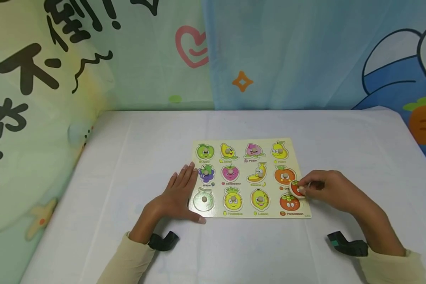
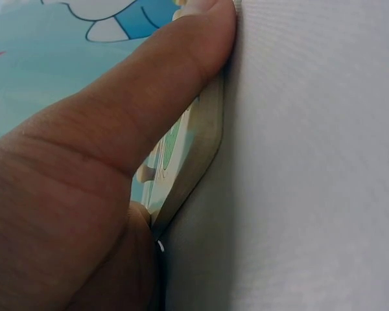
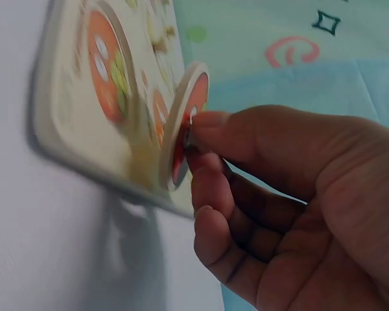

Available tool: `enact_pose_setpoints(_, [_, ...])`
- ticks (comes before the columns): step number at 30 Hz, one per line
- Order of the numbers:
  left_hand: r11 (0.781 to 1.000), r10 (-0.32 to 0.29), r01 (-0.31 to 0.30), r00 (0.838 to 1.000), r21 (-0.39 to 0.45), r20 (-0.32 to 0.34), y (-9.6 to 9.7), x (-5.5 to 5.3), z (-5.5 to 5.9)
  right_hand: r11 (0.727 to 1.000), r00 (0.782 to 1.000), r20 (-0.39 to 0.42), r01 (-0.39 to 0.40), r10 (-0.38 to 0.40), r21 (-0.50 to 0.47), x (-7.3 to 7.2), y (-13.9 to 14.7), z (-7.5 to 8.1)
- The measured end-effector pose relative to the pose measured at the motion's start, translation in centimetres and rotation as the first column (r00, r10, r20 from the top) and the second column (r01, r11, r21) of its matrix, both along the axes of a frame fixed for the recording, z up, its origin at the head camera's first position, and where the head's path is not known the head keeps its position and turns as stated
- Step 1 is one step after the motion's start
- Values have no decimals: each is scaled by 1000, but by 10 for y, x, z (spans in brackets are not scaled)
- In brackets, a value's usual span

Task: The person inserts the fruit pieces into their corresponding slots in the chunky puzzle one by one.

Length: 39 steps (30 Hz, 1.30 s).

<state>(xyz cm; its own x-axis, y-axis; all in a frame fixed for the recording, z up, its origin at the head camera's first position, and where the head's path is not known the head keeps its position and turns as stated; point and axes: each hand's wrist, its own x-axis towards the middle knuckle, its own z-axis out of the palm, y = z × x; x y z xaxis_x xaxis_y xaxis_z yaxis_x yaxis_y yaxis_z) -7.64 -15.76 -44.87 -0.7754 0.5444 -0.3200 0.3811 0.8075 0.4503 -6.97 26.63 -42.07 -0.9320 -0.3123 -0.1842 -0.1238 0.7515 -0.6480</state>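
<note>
A pale wooden puzzle board (image 1: pixel 246 144) lies flat on the table, with knobbed fruit pieces in rows. Straight fingers and a spread thumb of my left hand (image 1: pixel 179 197) rest along the board's left edge and near-left corner. In the left wrist view, the thumb (image 2: pixel 142 84) lies across the board's edge (image 2: pixel 204 129). My right hand (image 1: pixel 330 191) pinches a round red puzzle piece (image 1: pixel 294 189) between thumb and fingertips. The piece is tilted above the board's right side, near the orange piece (image 1: pixel 284 175) and the persimmon piece (image 1: pixel 289 202). Its knob is mostly hidden by the fingers.
A pale round outline (image 1: pixel 203 200) shows at the board's near-left, under glare. White cloth (image 1: pixel 234 252) covers the table. Printed curtains (image 1: pixel 287 55) hang behind and to the left. Each wrist wears a black device (image 1: pixel 348 245).
</note>
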Motion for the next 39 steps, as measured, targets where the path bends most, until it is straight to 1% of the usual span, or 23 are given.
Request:
enact_pose_setpoints(4, [1000, 0, 0, 1000, 2, 0, 0, 0, 0, 997, 997, 52, -58, 61, -56, 3, -11, -1])
enact_pose_setpoints(7, [1000, -2, 2, 1000, -1, 3, 1, 0, 1, 991, 990, 100, -91, 100, -93, 6, -17, -3])
enact_pose_setpoints(10, [1000, -4, 4, 1000, -4, 3, 1, 0, 1, 989, 982, 147, -103, 117, -103, 8, -23, -1])
enact_pose_setpoints(13, [1000, -5, 5, 1000, -1, 1, 2, 1, 1, 992, 979, 170, -100, 111, -72, 10, -25, 1])
enact_pose_setpoints(16, [1000, -2, 2, 1000, 3, -2, 2, 1, 3, 995, 981, 168, -95, 100, -35, 11, -26, 3])
enact_pose_setpoints(19, [1000, 1, -1, 1000, 0, 1, 1, 2, 3, 994, 982, 157, -106, 106, -14, 11, -26, 3])
enact_pose_setpoints(23, [1000, 5, -5, 1000, 2, 1, 1, 2, 2, 992, 982, 139, -124, 124, -7, 10, -26, 0])
enact_pose_setpoints(28, [1000, 10, -10, 1000, 4, 8, -1, 2, 1, 992, 984, 128, -127, 125, 7, 9, -30, -3])
enact_pose_setpoints(33, [1000, 5, -5, 1000, 14, 5, -2, 0, -3, 992, 984, 136, -122, 119, 17, 8, -33, -3])
enact_pose_setpoints(39, [998, -2, 3, 1000, 60, -9, -4, -2, -14, 993, 980, 163, -116, 112, 14, 10, -35, -8])
